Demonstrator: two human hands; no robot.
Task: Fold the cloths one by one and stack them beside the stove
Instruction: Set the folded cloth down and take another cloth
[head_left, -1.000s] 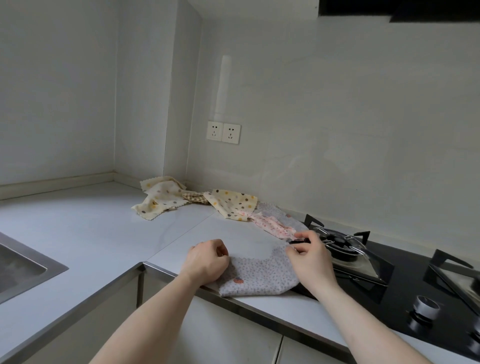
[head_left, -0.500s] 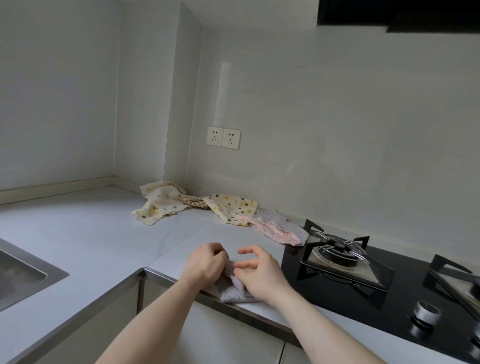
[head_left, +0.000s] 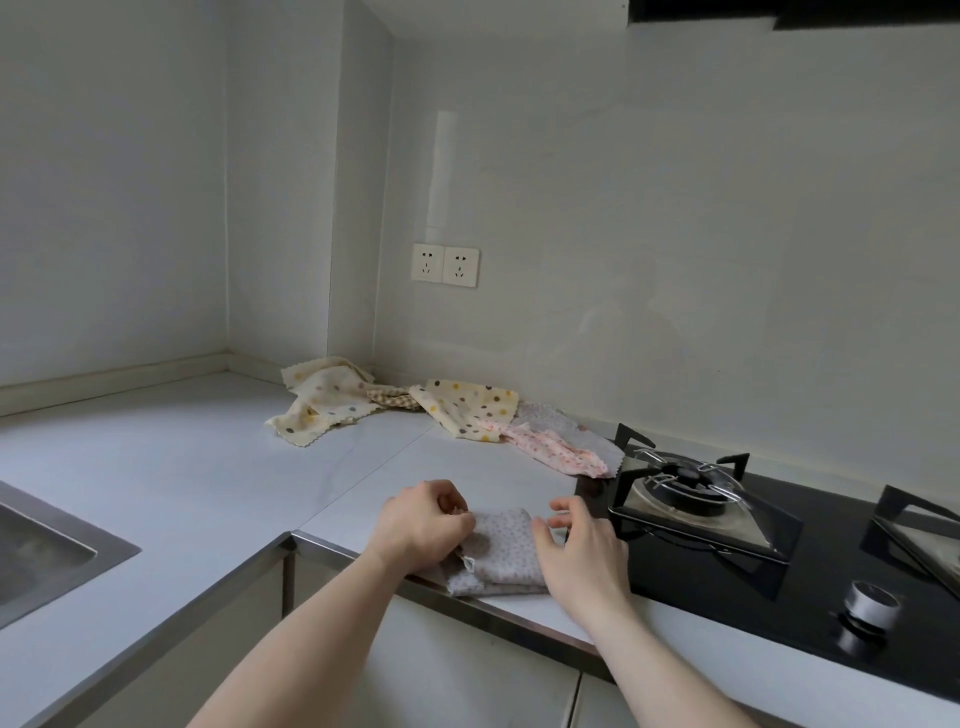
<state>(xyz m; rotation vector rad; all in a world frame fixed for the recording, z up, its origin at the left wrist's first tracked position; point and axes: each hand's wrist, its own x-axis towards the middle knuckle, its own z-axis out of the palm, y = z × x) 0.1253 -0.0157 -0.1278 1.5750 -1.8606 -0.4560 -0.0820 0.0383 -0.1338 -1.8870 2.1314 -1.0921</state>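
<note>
Folded grey cloth with small pink dots (head_left: 503, 551), lying at the front edge of the white stone counter (head_left: 218, 467), just left of the black glass gas stove (head_left: 737, 566). Left hand (head_left: 421, 522) on the cloth's left side, fingers curled and pinching its upper left edge. Right hand (head_left: 582, 551) at the cloth's right edge, fingers loosely spread and relaxed, fingertips touching the fabric, gripping nothing. Farther back along the wall, well apart from the hands: crumpled cream cloth with coloured polka dots (head_left: 324, 402), second yellow dotted cloth (head_left: 470, 408), pink patterned cloth (head_left: 553, 449) next to the stove's rear burner, all unfolded. Steel sink (head_left: 47, 551) sunk into the counter at far left. White double wall socket (head_left: 445, 264) above the loose cloths. Round silver stove knob (head_left: 871, 603) near the front right.
</note>
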